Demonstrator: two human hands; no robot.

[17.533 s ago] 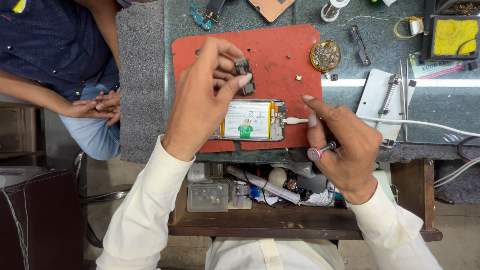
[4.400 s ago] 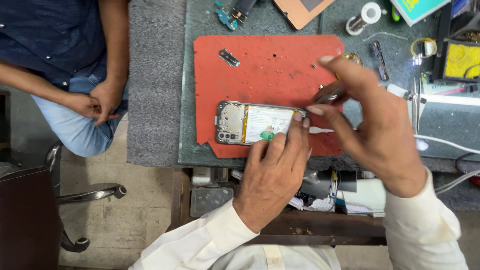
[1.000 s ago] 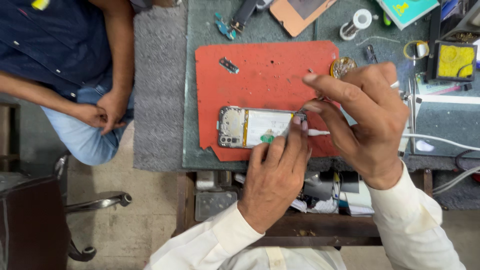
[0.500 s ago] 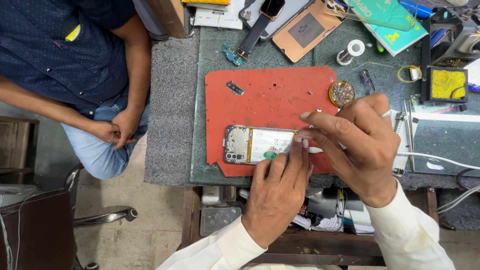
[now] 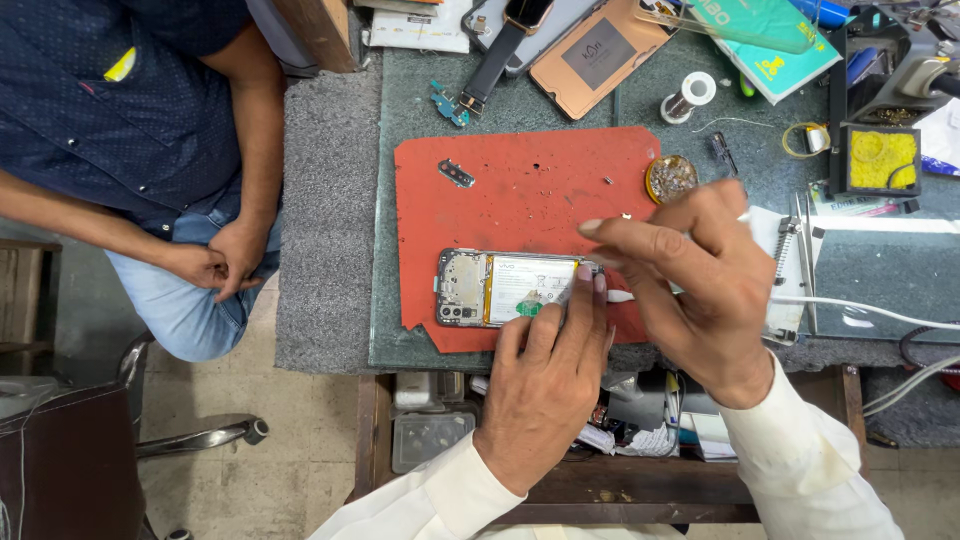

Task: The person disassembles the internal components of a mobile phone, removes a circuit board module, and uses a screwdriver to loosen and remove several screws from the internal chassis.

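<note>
- A red work mat [image 5: 520,190] lies on the grey-green bench top [image 5: 405,130], its near-left edge ragged.
- A small metal bracket [image 5: 456,174] sits on the mat's far-left part.
- A round tin of brass wool [image 5: 670,178] rests at the mat's far-right corner.
- A spool of solder wire [image 5: 694,92] stands beyond the mat.
- A tan phone back cover [image 5: 600,60] lies at the far edge, beside a wristwatch [image 5: 505,40].
- A black tray with a yellow sponge [image 5: 880,158] sits far right.
- A seated person in a dark blue shirt [image 5: 110,110] and jeans is at the left, hands clasped.
- An open drawer [image 5: 440,440] of clutter shows under the bench.
</note>
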